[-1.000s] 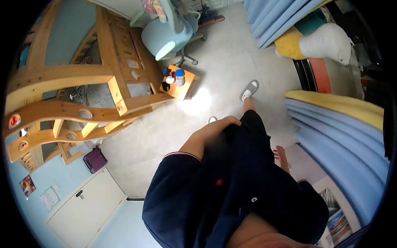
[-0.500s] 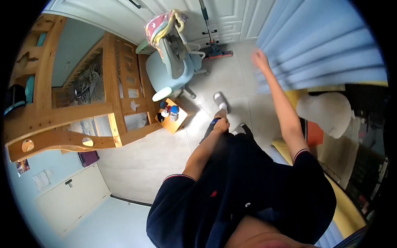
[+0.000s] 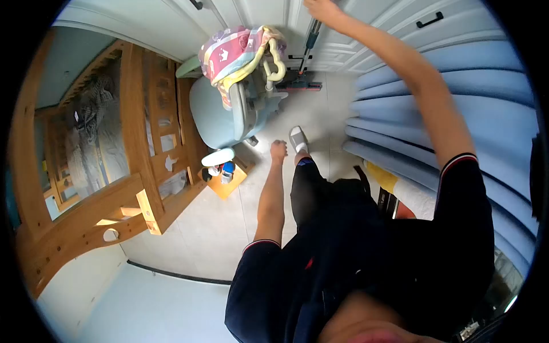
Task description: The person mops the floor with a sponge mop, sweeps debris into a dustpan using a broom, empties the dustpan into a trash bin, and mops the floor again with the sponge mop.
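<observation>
My right hand reaches to the top edge of the view. Its fingers are curled at the upper tube of a stick vacuum cleaner, which leans in front of the white cabinets. The cleaner's flat red and grey floor head rests on the tiles. My left hand hangs over the floor, loosely closed with nothing visible in it. Close by is a light blue swivel chair with a colourful cloth draped over its backrest.
A wooden bunk bed stands on the left. Small items lie on a low wooden stool or box beside the chair. Blue curtains hang on the right. White cabinets line the far side. My slippered foot is on the tiles.
My right hand has moved from beside the curtain up and left to the cleaner's tube. My left hand has come away from my leg. The view has shifted closer to the chair and cabinets.
</observation>
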The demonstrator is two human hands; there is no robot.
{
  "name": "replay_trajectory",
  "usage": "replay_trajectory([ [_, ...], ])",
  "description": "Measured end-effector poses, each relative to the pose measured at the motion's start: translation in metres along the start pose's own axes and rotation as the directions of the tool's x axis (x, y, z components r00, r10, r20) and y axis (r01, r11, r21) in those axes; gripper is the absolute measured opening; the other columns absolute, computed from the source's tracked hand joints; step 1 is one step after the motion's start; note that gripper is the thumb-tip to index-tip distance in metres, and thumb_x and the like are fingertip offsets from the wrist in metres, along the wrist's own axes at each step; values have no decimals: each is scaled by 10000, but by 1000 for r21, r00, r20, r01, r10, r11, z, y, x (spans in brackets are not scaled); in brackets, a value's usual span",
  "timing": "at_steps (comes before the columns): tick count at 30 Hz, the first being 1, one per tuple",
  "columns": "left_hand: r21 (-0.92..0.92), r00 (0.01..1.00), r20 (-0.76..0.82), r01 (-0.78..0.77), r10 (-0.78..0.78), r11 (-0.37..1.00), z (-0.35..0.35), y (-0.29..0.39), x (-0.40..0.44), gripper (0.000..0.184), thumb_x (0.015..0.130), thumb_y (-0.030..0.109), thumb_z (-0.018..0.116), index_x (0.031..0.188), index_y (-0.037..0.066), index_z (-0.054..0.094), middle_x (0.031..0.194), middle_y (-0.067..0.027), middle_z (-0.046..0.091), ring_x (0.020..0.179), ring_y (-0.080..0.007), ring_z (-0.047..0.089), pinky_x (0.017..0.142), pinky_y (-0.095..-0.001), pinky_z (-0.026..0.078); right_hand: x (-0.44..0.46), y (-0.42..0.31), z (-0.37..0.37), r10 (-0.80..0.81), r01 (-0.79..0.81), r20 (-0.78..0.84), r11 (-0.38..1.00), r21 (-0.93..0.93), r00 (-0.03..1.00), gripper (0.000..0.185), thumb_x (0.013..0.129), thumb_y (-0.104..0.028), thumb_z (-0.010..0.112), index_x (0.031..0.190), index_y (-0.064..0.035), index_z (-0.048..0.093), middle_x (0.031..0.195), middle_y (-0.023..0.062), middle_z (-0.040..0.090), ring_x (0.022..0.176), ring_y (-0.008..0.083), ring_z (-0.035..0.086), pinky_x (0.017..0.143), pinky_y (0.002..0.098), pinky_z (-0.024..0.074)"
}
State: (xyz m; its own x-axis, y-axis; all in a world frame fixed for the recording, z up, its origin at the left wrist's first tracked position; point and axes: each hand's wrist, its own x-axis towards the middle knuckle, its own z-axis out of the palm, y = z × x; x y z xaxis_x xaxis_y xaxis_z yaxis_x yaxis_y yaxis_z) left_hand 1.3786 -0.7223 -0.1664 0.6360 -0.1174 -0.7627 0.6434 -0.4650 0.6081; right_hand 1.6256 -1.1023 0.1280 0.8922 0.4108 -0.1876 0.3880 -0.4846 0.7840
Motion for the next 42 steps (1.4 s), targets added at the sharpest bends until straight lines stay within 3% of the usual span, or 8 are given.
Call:
replay_trajectory([
  [3,-81,996,19,-85,87,993,-10,2,7,205,726,116,457,806,-4,603,577,-85,553,464,-167,538,426,-282,460,-14,-1,-3,-137,222,367,954,-201,920,254,757,-221,489,920,-131,662,1072,83,576,1162,237,384,1040,535,91],
  [7,-181,996,-23,83,-88,980,-18,-34,3,188,711,135,512,818,3,592,599,-83,554,460,-155,527,407,-291,461,-113,-10,-32,-325,333,84,935,-119,942,146,735,-115,542,876,-100,579,853,32,568,866,164,548,796,389,423],
  [11,-147,983,-40,172,-180,974,-2,-73,-21,216,708,176,525,816,-2,585,603,-79,551,458,-157,521,415,-298,474,-251,-35,-53,-51,-302,562,801,516,825,79,715,-85,563,752,-62,629,764,109,615,755,262,603,652,373,474],
  [16,-127,989,-6,144,-146,981,40,-114,-66,215,708,179,528,798,-5,592,616,-92,571,495,-175,549,436,-313,487,-403,-72,-89,-156,-785,892,426,449,425,281,740,-260,620,835,0,573,776,152,603,705,283,583,626,403,445],
  [26,-348,991,133,46,1,936,169,-164,-212,286,782,268,504,887,11,572,665,-95,541,524,-172,514,447,-303,443,-656,-183,-176,-490,-982,852,-62,176,183,343,727,-332,662,804,-9,577,597,54,525,488,160,503,423,314,404],
  [33,-571,760,636,578,-132,583,268,-278,-330,857,759,567,509,1318,1,191,1153,-235,434,897,-355,535,708,-442,497,-681,-288,-311,-582,-918,813,337,209,-29,333,777,-311,611,907,-5,583,649,89,564,508,200,523,475,317,439],
  [38,-750,771,627,635,-106,184,230,-388,-392,625,768,414,567,1166,-14,344,938,-165,521,803,-275,562,722,-428,489,-693,-408,-408,-617,-844,700,104,526,360,338,807,-326,581,854,9,588,663,76,591,625,216,550,630,341,426],
  [42,-939,914,344,332,-214,-89,135,-463,-407,411,772,335,566,960,3,412,746,-104,456,635,-234,548,590,-384,520,-618,-503,-469,-752,-769,569,133,625,332,302,805,-327,594,690,-53,544,525,45,490,496,135,473,458,284,350],
])
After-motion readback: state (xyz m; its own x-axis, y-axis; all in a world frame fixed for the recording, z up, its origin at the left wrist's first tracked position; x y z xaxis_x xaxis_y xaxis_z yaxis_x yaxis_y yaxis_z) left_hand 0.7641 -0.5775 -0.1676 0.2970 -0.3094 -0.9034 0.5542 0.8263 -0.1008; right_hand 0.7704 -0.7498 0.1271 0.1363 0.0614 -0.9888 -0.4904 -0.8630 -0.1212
